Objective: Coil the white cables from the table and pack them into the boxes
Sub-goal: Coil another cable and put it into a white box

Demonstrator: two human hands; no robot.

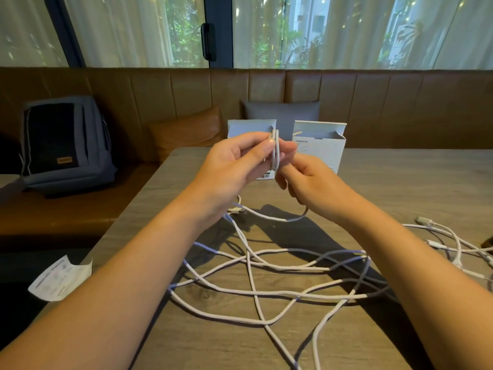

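Two hands are working one cable [266,265] above the table [400,182]: the left hand [234,161] is pinching a small coil [275,149] w/ thumb and fingertips clamped on it, and the right hand [306,180] is curling its fingers round the same loops from the other side, thumb hidden. Looks like the coiling step, only just starting, approx two turns made. The coil is standing upright, its long axis running vertically, edge-on to the camera. The rest of the cable is trailing down from the hands and sprawling in loose crossing loops over the near tabletop. A second cable [453,244] is lying at the right edge, apart from the first. Both boxes [320,140] are standing open-topped just behind the hands.

Next move is prob. feeding more slack up and wrapping further turns, keeping the pinch firm so the loops aren't springing apart; the crossings below may be snagging.
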